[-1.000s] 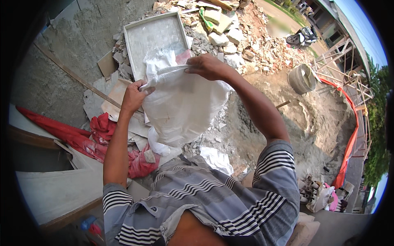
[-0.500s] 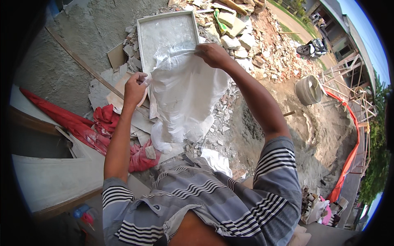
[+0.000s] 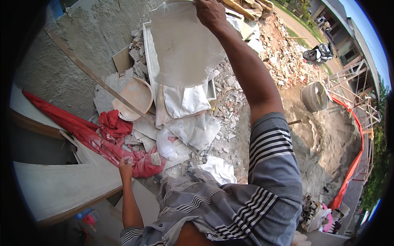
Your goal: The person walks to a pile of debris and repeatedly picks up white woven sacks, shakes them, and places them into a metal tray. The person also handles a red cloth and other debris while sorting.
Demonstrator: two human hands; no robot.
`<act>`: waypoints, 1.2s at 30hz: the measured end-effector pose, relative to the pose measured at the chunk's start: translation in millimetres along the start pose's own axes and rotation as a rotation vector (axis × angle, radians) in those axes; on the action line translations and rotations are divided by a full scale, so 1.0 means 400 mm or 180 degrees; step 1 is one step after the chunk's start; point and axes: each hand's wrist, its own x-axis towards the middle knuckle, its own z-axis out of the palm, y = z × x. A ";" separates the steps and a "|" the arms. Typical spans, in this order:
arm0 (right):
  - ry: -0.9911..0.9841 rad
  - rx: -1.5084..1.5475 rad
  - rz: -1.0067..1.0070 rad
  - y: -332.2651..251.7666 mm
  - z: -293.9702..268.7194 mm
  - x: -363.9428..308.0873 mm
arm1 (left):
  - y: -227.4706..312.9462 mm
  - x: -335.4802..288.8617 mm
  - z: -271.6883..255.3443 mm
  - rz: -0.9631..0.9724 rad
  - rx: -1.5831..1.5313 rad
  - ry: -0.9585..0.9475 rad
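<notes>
At the top of the picture, my right hand (image 3: 211,14) is closed on the upper edge of a whitish, dusty plastic sack (image 3: 184,45). The sack hangs from it, spread wide in front of a shallow rectangular tray (image 3: 148,45) and hiding most of it. My left hand (image 3: 125,165) is low on the left, fingers curled, beside a dusty red cloth (image 3: 141,160); whether anything is inside it is hidden. Below the sack lies a folded white sack (image 3: 186,102). To its left sits a pale round basin (image 3: 139,96), with a thin wooden strip (image 3: 94,74) crossing in front.
A clear plastic bag (image 3: 166,145) and a white sheet (image 3: 219,168) lie nearer me. Broken rubble (image 3: 271,61) spreads to the far right. A grey bucket (image 3: 314,96) stands on sandy ground, with an orange-red strip (image 3: 353,168) beyond. A rough wall (image 3: 94,37) rises at left.
My right hand has moved up and away, raising the sack, which now hangs spread. My left hand has dropped down toward me beside the red cloth. The basin and folded sack have come into view.
</notes>
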 end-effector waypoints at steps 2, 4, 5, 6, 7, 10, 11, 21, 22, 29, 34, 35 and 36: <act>0.0201 0.0024 -0.0293 -0.006 0.005 -0.035 | -0.128 -0.100 -0.060 -0.0450 0.0088 0.0184; 0.0392 -0.0253 -0.0564 -0.024 0.017 -0.122 | -0.232 -0.209 -0.102 -0.1080 0.0260 0.0384; 0.0376 -0.0224 -0.0657 -0.040 0.027 -0.189 | -0.275 -0.268 -0.114 -0.1212 0.0320 0.0397; 0.0054 -0.0140 -0.0604 -0.062 0.040 -0.274 | -0.309 -0.320 -0.119 -0.1596 0.0334 0.0530; -0.0249 -0.0081 -0.0597 -0.084 0.055 -0.367 | -0.334 -0.367 -0.118 -0.1852 0.0280 0.0599; -0.1155 0.0272 -0.0330 -0.153 0.134 -0.661 | -0.371 -0.462 -0.121 -0.2395 0.0044 0.0382; -0.1481 0.0286 -0.0245 -0.169 0.169 -0.755 | -0.373 -0.469 -0.119 -0.2654 0.0170 0.0322; -0.4314 0.0246 0.1461 -0.306 0.548 -1.434 | -0.433 -0.257 -0.105 -0.2160 0.0925 -0.0554; -0.4264 0.0360 0.1688 -0.331 0.555 -1.485 | -0.445 -0.244 -0.107 -0.2129 0.0871 -0.0634; -0.3286 0.1122 0.4057 -0.630 0.237 -1.866 | -0.481 -0.154 -0.109 -0.2211 0.1468 -0.1454; -0.3036 -0.0129 0.6206 -0.885 -0.204 -2.131 | -0.488 -0.037 -0.092 -0.2070 0.1674 -0.2098; -0.3071 -0.0536 0.6451 -0.951 -0.285 -2.169 | -0.493 -0.017 -0.094 -0.2066 0.1828 -0.2242; -0.3220 -0.0726 0.6790 -1.009 -0.353 -2.202 | -0.502 -0.001 -0.094 -0.1993 0.1882 -0.2370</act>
